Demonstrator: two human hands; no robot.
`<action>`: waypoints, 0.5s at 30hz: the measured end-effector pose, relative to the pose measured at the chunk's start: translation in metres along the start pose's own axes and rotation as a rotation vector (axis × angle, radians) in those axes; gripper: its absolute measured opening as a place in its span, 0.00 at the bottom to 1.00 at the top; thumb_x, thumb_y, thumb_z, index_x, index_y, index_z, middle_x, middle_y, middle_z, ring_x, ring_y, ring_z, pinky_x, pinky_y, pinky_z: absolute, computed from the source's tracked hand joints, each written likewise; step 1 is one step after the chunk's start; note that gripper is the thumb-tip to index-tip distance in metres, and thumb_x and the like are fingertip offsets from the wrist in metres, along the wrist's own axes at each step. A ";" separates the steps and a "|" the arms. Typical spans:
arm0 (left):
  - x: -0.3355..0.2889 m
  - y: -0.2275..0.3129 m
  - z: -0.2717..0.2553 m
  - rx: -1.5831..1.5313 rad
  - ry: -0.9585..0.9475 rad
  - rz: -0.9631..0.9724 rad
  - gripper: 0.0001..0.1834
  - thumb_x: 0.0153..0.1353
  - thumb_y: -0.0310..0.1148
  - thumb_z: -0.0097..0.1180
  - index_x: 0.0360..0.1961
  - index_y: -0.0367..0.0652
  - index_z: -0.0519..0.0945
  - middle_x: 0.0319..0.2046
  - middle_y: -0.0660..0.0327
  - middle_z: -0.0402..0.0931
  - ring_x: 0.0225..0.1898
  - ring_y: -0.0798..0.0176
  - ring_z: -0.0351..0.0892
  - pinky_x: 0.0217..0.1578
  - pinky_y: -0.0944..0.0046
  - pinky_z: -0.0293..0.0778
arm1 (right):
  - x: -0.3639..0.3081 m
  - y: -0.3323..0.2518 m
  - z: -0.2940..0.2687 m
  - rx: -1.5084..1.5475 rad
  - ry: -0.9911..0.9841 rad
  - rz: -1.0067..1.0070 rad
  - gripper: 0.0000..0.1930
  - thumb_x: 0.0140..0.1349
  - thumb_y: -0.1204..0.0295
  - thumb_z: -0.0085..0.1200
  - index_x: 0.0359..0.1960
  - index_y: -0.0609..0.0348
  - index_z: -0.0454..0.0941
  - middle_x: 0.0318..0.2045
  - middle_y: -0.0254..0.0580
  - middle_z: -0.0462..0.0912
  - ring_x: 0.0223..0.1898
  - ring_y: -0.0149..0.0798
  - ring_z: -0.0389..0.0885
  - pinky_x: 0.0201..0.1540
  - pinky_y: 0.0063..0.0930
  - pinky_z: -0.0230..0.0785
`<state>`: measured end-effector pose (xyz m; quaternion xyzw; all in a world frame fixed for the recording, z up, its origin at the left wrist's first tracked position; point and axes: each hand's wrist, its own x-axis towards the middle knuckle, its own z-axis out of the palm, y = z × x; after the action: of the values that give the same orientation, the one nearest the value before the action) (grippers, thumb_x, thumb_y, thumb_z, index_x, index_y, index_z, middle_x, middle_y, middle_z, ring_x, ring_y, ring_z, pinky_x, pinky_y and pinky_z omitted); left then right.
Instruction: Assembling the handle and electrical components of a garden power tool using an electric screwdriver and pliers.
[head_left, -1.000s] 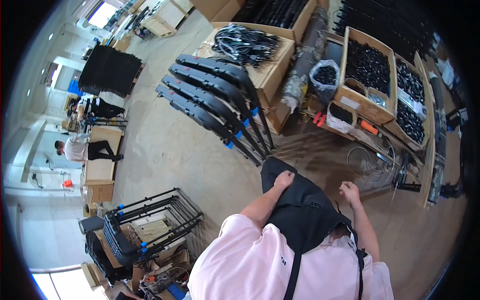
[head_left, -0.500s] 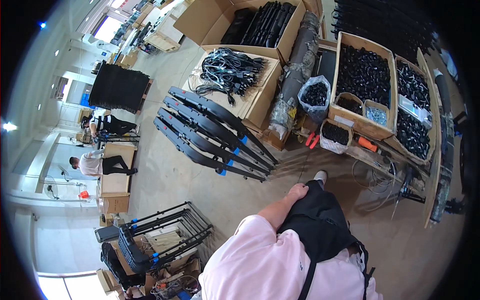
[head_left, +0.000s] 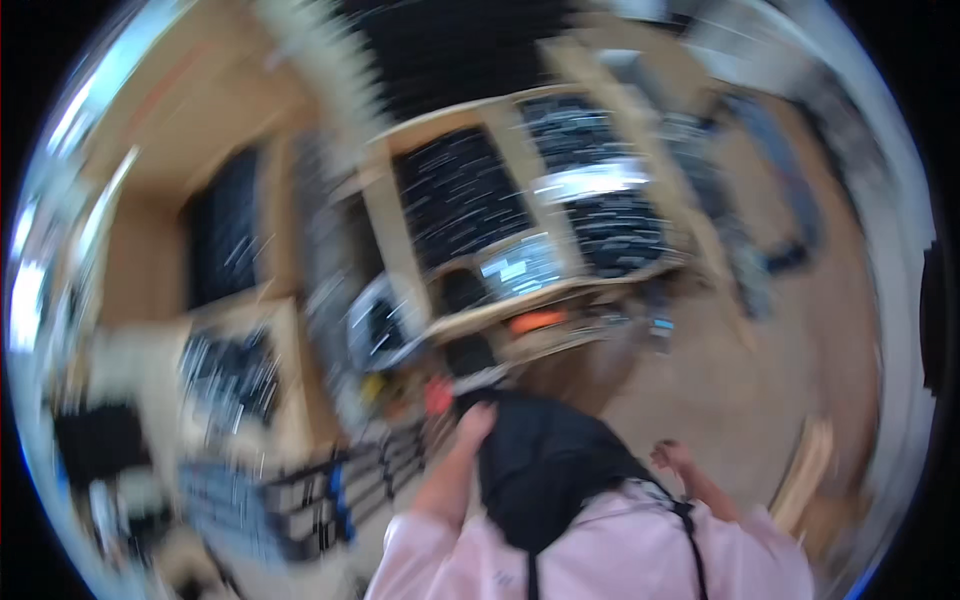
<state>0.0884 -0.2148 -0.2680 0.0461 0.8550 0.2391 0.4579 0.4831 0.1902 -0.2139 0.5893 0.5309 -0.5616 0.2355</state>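
Observation:
The picture is smeared by motion. My left hand (head_left: 477, 425) is against the left side of the black apron (head_left: 545, 465) that I wear over a pink shirt; its fingers are too blurred to read. Out to the right of the apron, my right hand (head_left: 673, 457) is raised over the floor, nearest to nothing but my own body, its fingers also unclear. Ahead of me stands a bin (head_left: 445, 328) filled with small black parts. Red handles (head_left: 438, 393) show just beyond my left hand, and an orange roll (head_left: 537, 320) lies below the bin's front edge.
At left are an open cardboard box (head_left: 150, 260) with black panels, a heap of cables (head_left: 230, 375) and black frames (head_left: 330, 500). A plastic bag (head_left: 385, 325) of dark parts hangs beside the bin. A pale plank-like piece (head_left: 805, 470) stands at lower right.
My view has swung to the right, so the bins sit near the middle and the black frames at lower left. My right hand has come into sight; my left stays by the apron.

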 end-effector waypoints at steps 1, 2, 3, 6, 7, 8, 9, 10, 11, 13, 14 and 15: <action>0.001 0.008 -0.004 -0.071 0.009 0.008 0.28 0.74 0.52 0.47 0.55 0.38 0.84 0.54 0.40 0.83 0.61 0.39 0.80 0.62 0.45 0.73 | -0.006 -0.013 -0.021 -0.074 0.029 0.071 0.12 0.68 0.67 0.56 0.43 0.64 0.84 0.31 0.43 0.87 0.30 0.38 0.87 0.31 0.32 0.80; 0.006 -0.033 -0.003 -0.032 0.162 0.113 0.27 0.74 0.50 0.48 0.54 0.38 0.84 0.52 0.39 0.83 0.59 0.39 0.81 0.60 0.45 0.74 | -0.012 -0.044 -0.024 -0.154 0.053 0.075 0.17 0.66 0.62 0.59 0.49 0.61 0.86 0.35 0.43 0.90 0.30 0.36 0.89 0.34 0.32 0.83; 0.011 -0.011 0.004 -0.075 0.098 0.107 0.26 0.73 0.50 0.49 0.52 0.38 0.85 0.51 0.39 0.83 0.58 0.37 0.81 0.59 0.44 0.74 | -0.010 -0.036 -0.066 -0.222 0.228 0.017 0.17 0.65 0.62 0.59 0.46 0.62 0.87 0.34 0.43 0.90 0.29 0.37 0.89 0.34 0.33 0.83; 0.052 -0.002 0.036 -0.360 -0.109 -0.094 0.19 0.70 0.43 0.55 0.36 0.36 0.85 0.30 0.54 0.85 0.29 0.59 0.83 0.32 0.55 0.78 | -0.012 -0.021 -0.172 -0.292 0.680 -0.140 0.16 0.62 0.64 0.57 0.40 0.65 0.88 0.29 0.48 0.90 0.28 0.43 0.90 0.38 0.40 0.82; 0.045 -0.012 0.030 -0.377 -0.116 -0.155 0.18 0.70 0.42 0.55 0.33 0.36 0.85 0.26 0.57 0.83 0.24 0.64 0.80 0.27 0.59 0.76 | -0.013 -0.050 -0.184 -0.280 0.801 -0.131 0.16 0.60 0.63 0.57 0.37 0.66 0.87 0.29 0.53 0.89 0.29 0.46 0.90 0.38 0.42 0.81; 0.041 -0.014 0.031 -0.387 -0.128 -0.168 0.18 0.70 0.42 0.55 0.32 0.37 0.85 0.25 0.57 0.82 0.23 0.64 0.79 0.25 0.59 0.75 | -0.014 -0.070 -0.210 -0.208 0.954 -0.284 0.17 0.61 0.62 0.56 0.36 0.66 0.86 0.29 0.56 0.88 0.30 0.48 0.89 0.38 0.45 0.80; 0.034 -0.018 0.027 -0.398 -0.118 -0.200 0.18 0.70 0.42 0.55 0.31 0.37 0.85 0.24 0.58 0.82 0.21 0.63 0.78 0.24 0.60 0.74 | -0.017 -0.109 -0.229 -0.187 0.983 -0.283 0.17 0.63 0.61 0.56 0.37 0.66 0.85 0.28 0.56 0.86 0.31 0.48 0.88 0.38 0.45 0.78; 0.034 0.001 0.031 -0.380 -0.121 -0.181 0.18 0.70 0.42 0.55 0.31 0.37 0.85 0.24 0.58 0.82 0.21 0.63 0.78 0.24 0.60 0.74 | -0.019 -0.133 -0.259 -0.093 1.083 -0.388 0.17 0.64 0.60 0.56 0.37 0.66 0.84 0.27 0.56 0.85 0.31 0.47 0.86 0.38 0.45 0.76; 0.026 0.011 0.029 -0.267 -0.118 -0.131 0.18 0.70 0.41 0.55 0.32 0.37 0.84 0.23 0.58 0.81 0.21 0.63 0.78 0.23 0.60 0.74 | -0.020 -0.159 -0.290 -0.052 1.115 -0.484 0.18 0.66 0.59 0.56 0.37 0.66 0.84 0.27 0.55 0.84 0.31 0.48 0.86 0.38 0.45 0.76; 0.011 0.036 0.027 -0.145 -0.089 -0.085 0.17 0.70 0.41 0.55 0.32 0.37 0.83 0.22 0.59 0.80 0.21 0.62 0.78 0.23 0.60 0.74 | -0.020 -0.226 -0.337 0.020 1.187 -0.652 0.21 0.68 0.57 0.56 0.40 0.68 0.84 0.32 0.58 0.85 0.35 0.45 0.86 0.41 0.42 0.76; 0.005 0.057 0.027 -0.040 -0.049 -0.109 0.16 0.70 0.41 0.55 0.33 0.38 0.82 0.23 0.60 0.80 0.21 0.63 0.77 0.22 0.60 0.73 | -0.025 -0.259 -0.359 0.090 1.143 -0.655 0.22 0.69 0.56 0.56 0.45 0.66 0.85 0.39 0.56 0.88 0.42 0.43 0.87 0.47 0.39 0.77; 0.004 0.085 0.033 0.065 -0.018 -0.117 0.15 0.70 0.40 0.55 0.33 0.39 0.80 0.23 0.60 0.79 0.20 0.63 0.77 0.21 0.60 0.72 | -0.020 -0.278 -0.393 0.123 1.153 -0.770 0.21 0.69 0.55 0.57 0.49 0.63 0.85 0.42 0.54 0.88 0.45 0.44 0.87 0.50 0.38 0.77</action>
<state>0.1007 -0.1270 -0.2481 0.0132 0.8593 0.1837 0.4771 0.4018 0.6170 -0.0055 0.5756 0.7096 -0.2317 -0.3337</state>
